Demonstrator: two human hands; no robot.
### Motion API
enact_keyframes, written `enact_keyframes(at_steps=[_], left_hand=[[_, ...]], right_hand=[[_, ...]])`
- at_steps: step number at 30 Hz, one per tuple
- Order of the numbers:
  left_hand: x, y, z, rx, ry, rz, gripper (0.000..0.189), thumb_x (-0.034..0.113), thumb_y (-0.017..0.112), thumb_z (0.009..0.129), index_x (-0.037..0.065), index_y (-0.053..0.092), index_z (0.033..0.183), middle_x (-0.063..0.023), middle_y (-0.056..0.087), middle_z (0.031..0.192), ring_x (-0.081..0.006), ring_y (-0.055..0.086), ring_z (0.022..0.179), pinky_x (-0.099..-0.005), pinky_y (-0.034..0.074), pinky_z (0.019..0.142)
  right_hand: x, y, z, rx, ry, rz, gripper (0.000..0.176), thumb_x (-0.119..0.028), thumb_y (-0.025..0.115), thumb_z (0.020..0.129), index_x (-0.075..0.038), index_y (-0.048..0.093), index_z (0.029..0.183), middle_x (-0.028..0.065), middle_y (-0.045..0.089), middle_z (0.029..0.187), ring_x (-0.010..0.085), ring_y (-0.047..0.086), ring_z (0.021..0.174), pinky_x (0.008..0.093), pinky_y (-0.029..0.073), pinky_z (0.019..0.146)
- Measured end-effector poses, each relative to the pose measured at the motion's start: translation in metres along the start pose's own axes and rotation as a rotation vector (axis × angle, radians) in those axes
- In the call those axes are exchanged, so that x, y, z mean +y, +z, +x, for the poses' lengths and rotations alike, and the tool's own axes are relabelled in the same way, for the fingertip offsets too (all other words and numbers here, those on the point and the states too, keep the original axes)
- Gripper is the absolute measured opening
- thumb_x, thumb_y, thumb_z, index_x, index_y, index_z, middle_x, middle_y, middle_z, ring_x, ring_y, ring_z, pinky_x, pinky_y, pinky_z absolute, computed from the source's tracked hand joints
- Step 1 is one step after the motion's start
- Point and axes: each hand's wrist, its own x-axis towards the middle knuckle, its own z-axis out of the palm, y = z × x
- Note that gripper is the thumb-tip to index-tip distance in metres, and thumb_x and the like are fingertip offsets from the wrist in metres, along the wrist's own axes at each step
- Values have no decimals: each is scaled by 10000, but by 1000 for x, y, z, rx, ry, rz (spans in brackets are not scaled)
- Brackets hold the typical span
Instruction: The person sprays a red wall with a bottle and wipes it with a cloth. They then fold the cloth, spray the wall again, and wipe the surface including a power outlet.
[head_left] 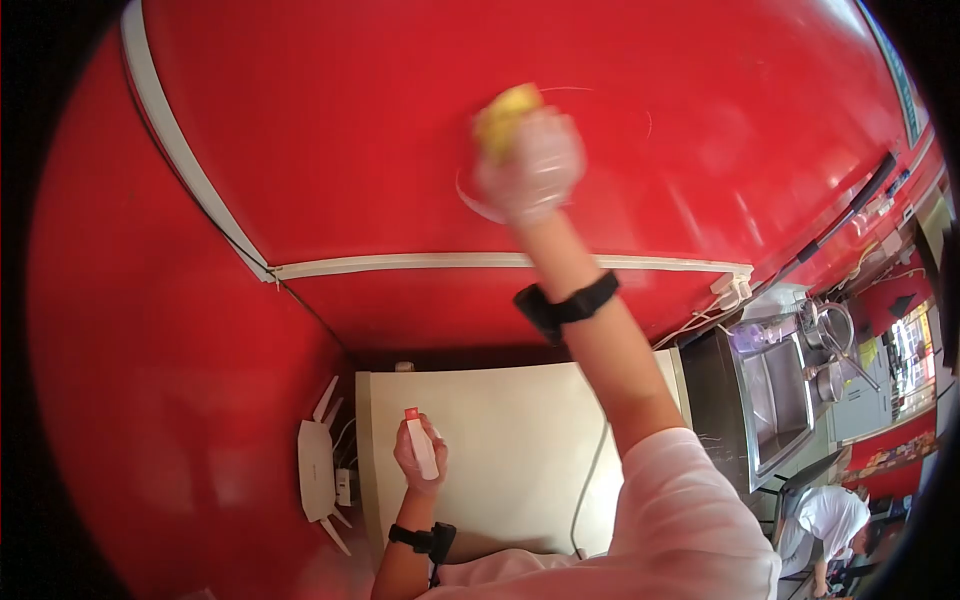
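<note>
My right hand [535,165], in a clear glove, is closed on a yellow cloth [508,118] and holds it against the glossy red wall [350,130]. Motion blurs both the hand and the cloth. Thin pale curved streaks show on the wall around them. Lower down, over the cream tabletop [510,440], my left hand [406,455] grips a spray bottle [423,450] with a white head and red nozzle. The bottle's body is hidden beneath its head and my hand. Both wrists wear black bands.
A white cable trunking [430,262] crosses the wall to a socket [733,288]. On the left stands a white router [318,470] with antennas. A cable [592,470] lies across the tabletop. To the right are a metal sink [778,400] and a seated person [828,520].
</note>
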Motion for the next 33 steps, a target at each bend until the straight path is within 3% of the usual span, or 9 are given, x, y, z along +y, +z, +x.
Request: enact_keyframes(at_steps=[2,8,12,16,18,20,22,29,33], left_hand=[[0,0,-2,-14,93,68,227,87,617,836,56,507,1033,11,506,864,-53,478,698,-182,440,532],[-4,-2,-4,16,-33,-172,367,66,731,727,58,514,1022,12,516,870,-53,484,679,-169,430,541],[-31,-20,-8,66,-163,-205,337,36,696,742,63,511,1022,10,515,878,-50,483,689,-162,417,538],[-4,-2,-4,84,-187,-204,355,50,685,748,57,497,1049,6,515,888,-48,489,708,-166,422,556],[-5,-1,-2,43,-55,-72,361,72,692,750,57,493,1051,7,508,885,-48,485,706,-170,423,556],[-6,-2,-3,2,58,60,369,94,699,752,58,489,1052,8,501,881,-47,480,705,-174,423,555],[-7,0,-2,45,3,8,404,122,719,742,62,481,1063,14,489,884,-46,478,710,-180,425,561],[-4,3,-1,26,-26,-91,368,81,697,753,69,481,1051,21,474,865,-40,459,699,-159,401,534],[-5,3,0,72,-96,-39,440,213,731,693,84,466,1019,14,473,902,-40,464,701,-178,407,596]], right_hand=[[-27,-10,-21,-471,-151,213,241,-171,657,553,-119,507,734,49,519,720,222,513,619,361,399,520],[37,-61,-85,-748,-328,171,229,-223,657,586,-166,524,763,22,534,809,206,541,772,346,423,608],[97,-69,-58,-260,-181,-95,362,-294,762,629,-88,472,698,77,471,661,251,484,567,368,353,465],[60,-27,-16,54,357,-110,407,-321,768,676,-61,457,710,85,464,648,270,477,540,389,365,462],[24,-10,-18,59,67,-54,348,-258,764,634,-89,471,717,62,471,646,253,479,552,374,369,473],[-10,-15,-39,-407,-131,147,245,-214,698,613,-140,503,743,35,491,692,224,506,638,355,386,517],[-24,-16,-74,-550,-416,241,186,-228,627,610,-190,520,758,12,510,763,200,513,726,347,392,565],[73,-71,-88,-734,-338,39,254,-257,664,565,-190,530,770,10,508,801,199,504,736,359,393,580],[72,-69,-13,-331,6,-117,341,-314,726,697,-92,468,716,80,476,633,254,499,546,355,390,450]])
